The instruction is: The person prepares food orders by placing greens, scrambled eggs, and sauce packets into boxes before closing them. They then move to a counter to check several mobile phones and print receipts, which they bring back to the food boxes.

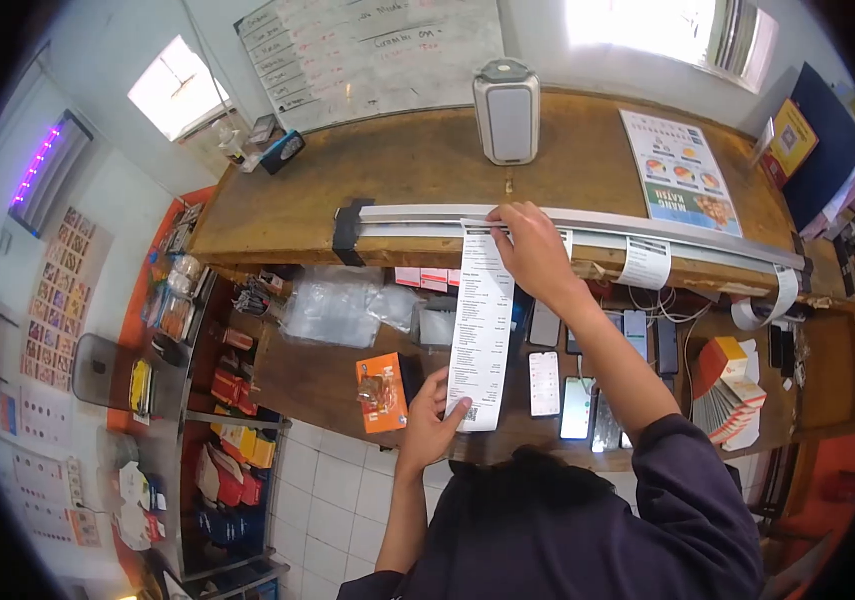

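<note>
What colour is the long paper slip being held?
The paper slip is white with dark print, clearest in the head view.

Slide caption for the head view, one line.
Left hand holds the lower end of a long receipt; right hand at its top, on a metal rail.

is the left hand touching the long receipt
Touching: the head view shows the left hand holding the long receipt near its lower end, the thumb lying over the printed front.

Receipt (pixel 481 320) was white with rows of black print; metal rail (pixel 618 224) was silver; counter (pixel 388 165) was brown; box (pixel 395 390) was orange; sleeve (pixel 693 470) was dark purple; floor (pixel 333 480) showed white squared tiles
</note>
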{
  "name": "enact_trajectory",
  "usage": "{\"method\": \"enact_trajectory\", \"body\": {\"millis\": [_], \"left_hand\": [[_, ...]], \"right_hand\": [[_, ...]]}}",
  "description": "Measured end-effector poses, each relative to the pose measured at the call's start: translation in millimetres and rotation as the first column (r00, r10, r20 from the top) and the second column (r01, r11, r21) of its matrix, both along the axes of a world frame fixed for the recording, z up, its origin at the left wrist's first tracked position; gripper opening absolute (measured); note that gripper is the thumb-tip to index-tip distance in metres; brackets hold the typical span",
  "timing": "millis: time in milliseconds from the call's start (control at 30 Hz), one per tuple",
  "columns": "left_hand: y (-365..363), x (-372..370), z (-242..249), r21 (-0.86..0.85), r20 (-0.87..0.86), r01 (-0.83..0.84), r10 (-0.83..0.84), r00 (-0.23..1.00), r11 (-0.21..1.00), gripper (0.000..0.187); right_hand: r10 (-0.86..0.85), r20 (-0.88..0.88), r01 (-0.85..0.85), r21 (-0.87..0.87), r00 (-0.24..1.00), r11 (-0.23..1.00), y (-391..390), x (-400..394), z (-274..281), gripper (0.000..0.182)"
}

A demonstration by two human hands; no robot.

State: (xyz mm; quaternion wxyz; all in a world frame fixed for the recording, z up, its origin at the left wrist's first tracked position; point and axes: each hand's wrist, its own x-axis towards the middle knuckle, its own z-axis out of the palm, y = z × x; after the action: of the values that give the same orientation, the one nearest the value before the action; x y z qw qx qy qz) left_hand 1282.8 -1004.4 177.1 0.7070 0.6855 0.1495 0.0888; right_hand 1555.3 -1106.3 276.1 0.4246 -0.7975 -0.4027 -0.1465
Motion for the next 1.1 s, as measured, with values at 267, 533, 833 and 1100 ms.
{"method": "enact_trajectory", "body": {"millis": [267,533,833,1100], "left_hand": [[-1.2,-1.4,-11.3,0.021,-0.04,-0.047,0.048,0.998,0.999,0.056],[-2.6,-9.1,-16.4,0.019,-0.075,-0.023,0.024,0.997,1.0,0.056],[-3.3,-12.4,-15.4,0.003,-0.113,0.008,-0.008,0.994,1.0,0.056],[2.2,-9.5,-4.2,0.005,-0.144,0.013,-0.012,0.99,1.0,0.056]], "right_hand": [[-0.024,0.264,0.063,-0.138,0.964,0.988,11.3,12.2,-20.5,0.016],[0.023,0.353,0.065,-0.236,0.935,0.97,5.3,6.2,-19.5,0.018],[0.063,0.428,0.103,-0.354,0.901,0.929,0.3,-3.3,-17.2,0.024],[-0.034,0.564,0.27,-0.341,0.825,0.9,7.4,-19.2,-20.7,0.017]]}}
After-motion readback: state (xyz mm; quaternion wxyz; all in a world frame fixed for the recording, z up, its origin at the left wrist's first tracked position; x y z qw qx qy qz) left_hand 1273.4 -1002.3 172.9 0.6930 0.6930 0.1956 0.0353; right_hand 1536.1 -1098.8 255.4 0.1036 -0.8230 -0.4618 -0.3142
